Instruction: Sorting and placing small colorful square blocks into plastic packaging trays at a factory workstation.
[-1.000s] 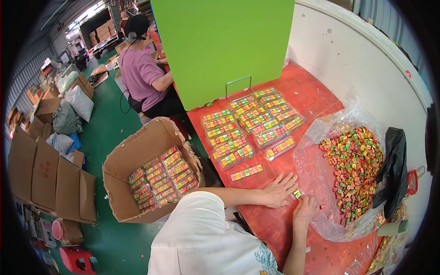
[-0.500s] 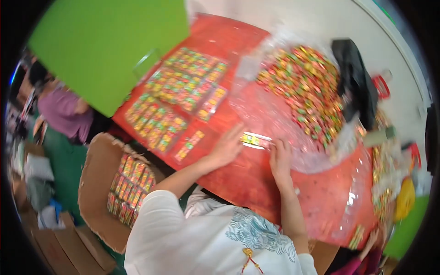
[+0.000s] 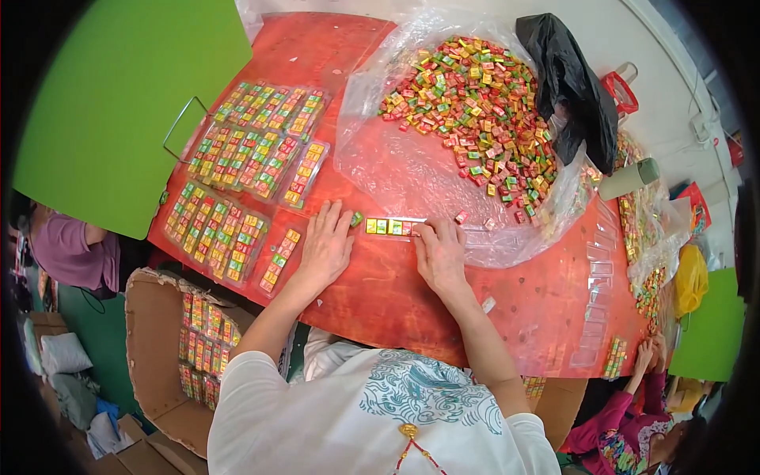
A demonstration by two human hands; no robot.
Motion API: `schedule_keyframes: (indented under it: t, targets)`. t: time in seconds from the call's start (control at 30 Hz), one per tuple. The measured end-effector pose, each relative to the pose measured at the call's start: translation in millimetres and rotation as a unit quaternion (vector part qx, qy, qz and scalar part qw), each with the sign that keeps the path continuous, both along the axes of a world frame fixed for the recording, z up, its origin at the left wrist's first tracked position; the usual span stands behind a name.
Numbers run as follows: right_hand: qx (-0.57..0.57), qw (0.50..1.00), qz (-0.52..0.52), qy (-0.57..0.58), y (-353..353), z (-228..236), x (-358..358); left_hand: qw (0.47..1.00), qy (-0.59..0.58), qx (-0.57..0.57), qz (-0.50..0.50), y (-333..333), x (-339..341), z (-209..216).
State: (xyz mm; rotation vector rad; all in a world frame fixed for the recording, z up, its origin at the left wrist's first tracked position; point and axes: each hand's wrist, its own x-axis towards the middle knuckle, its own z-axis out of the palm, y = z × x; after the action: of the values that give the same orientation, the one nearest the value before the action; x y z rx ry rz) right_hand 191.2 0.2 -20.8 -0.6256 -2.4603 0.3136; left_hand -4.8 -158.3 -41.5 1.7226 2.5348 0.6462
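Note:
A narrow clear plastic tray (image 3: 389,226) lies on the red table in front of me, with a row of small wrapped candies in yellow, green and red. At its right end, my right hand (image 3: 442,255) has its fingers bent together on the tray edge; what lies under the fingertips is partly hidden. My left hand (image 3: 324,244) rests flat with fingers stretched out, left of the tray and apart from it. Between that hand and the tray sits a loose green candy (image 3: 356,218). A single red candy (image 3: 461,217) lies beyond my right hand.
A heap of candies (image 3: 483,103) spreads over clear plastic sheeting (image 3: 372,150), beside a black bag (image 3: 568,87). Filled trays (image 3: 237,158) lie in blocks at left, above a cardboard box (image 3: 154,340) of more trays. Empty trays (image 3: 594,309) and another person's hands (image 3: 651,355) are at right.
The view has shifted and become sharper. My left hand has come away from the tray's left end, and a green candy shows in the gap. My right hand stays at the right end.

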Motion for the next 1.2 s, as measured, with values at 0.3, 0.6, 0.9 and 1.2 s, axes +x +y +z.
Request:
schedule_keyframes:
  t: [0.3,0.6,0.9,1.2]
  targets:
    - [0.000,1.000,0.020,0.004,-5.1,2.4,-4.4,1.000,0.011,-0.015,-0.009,7.2,-5.0,12.2]
    - [0.069,0.993,0.055,-0.079,-10.3,2.9,-22.5,1.000,0.007,-0.010,-0.020,9.0,-5.7,8.1]
    - [0.088,0.993,0.048,-0.061,-10.0,-3.9,-19.2,1.000,0.006,-0.003,-0.016,7.9,-4.2,9.9]
    - [0.056,0.996,0.033,-0.066,-5.8,6.2,-13.9,0.999,-0.033,0.033,-0.006,6.4,-4.6,11.8]
